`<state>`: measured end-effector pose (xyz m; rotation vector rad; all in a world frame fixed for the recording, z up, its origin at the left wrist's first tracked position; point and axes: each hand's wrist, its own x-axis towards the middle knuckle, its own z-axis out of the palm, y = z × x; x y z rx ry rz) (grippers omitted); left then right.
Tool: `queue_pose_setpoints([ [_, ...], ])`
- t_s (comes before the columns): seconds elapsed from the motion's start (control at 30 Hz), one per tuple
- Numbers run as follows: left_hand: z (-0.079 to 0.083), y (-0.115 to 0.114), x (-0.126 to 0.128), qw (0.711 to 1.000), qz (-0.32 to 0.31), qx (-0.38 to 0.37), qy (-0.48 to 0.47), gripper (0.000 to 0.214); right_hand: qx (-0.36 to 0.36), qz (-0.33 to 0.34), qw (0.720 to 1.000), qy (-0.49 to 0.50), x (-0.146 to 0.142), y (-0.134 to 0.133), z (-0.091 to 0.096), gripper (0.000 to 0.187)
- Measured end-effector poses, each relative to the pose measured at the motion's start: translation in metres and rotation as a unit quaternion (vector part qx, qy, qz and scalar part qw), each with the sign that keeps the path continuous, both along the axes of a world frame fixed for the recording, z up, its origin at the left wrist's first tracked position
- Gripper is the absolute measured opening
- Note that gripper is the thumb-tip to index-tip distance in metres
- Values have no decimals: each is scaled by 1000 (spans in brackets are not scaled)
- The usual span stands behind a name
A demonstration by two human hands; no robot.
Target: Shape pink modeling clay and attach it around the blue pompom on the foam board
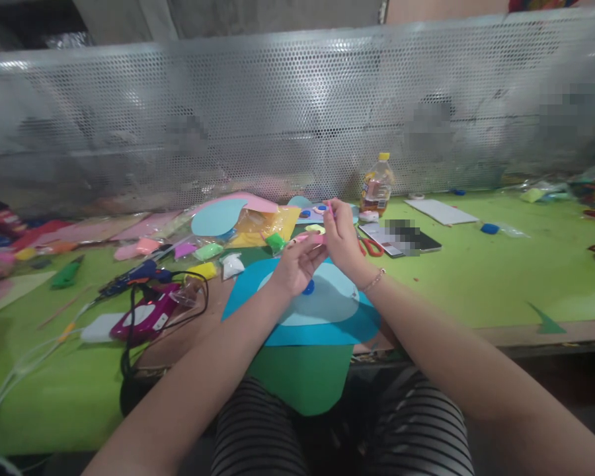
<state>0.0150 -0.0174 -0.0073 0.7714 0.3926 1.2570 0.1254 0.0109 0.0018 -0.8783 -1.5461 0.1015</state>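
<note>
Just above the blue paper cutouts, my two hands are close together. My left hand [301, 266] is closed on a small pink piece [319, 239] that looks like soft clay. My right hand [341, 239] touches the left one and pinches a thin pink strip [330, 209]; whether the two pink bits are joined I cannot tell. Beneath lies a light blue rounded cutout [322, 311] on a larger blue sheet [297, 335], with a dark blue dot [308, 287] on it. A green paper [302, 377] hangs over the table edge under them.
Scissors with orange handles [371, 247] and a dark tablet-like object [411, 238] lie right of my hands. Behind stands a bottle with a yellow cap [377, 188]. At left are a glue gun [136, 277], a magenta power strip [146, 316], cables and several clay packets [208, 251].
</note>
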Motion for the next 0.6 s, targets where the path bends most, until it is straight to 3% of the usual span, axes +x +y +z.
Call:
queue_pose_setpoints([
  [0.13,5,-5,-3,999,-36,12,-19,17,-58,24,994,84,2,8,0,28],
  [0.23,5,-8,-4,997,-62,10,-54,12,-78,23,992,92,5,12,1,27],
  [0.43,3,-7,-8,991,-96,-7,-88,16,-26,-61,998,-25,12,9,5,21],
  [0.6,8,-4,-12,991,-92,9,-99,35,-59,-65,989,-119,8,1,1,30],
])
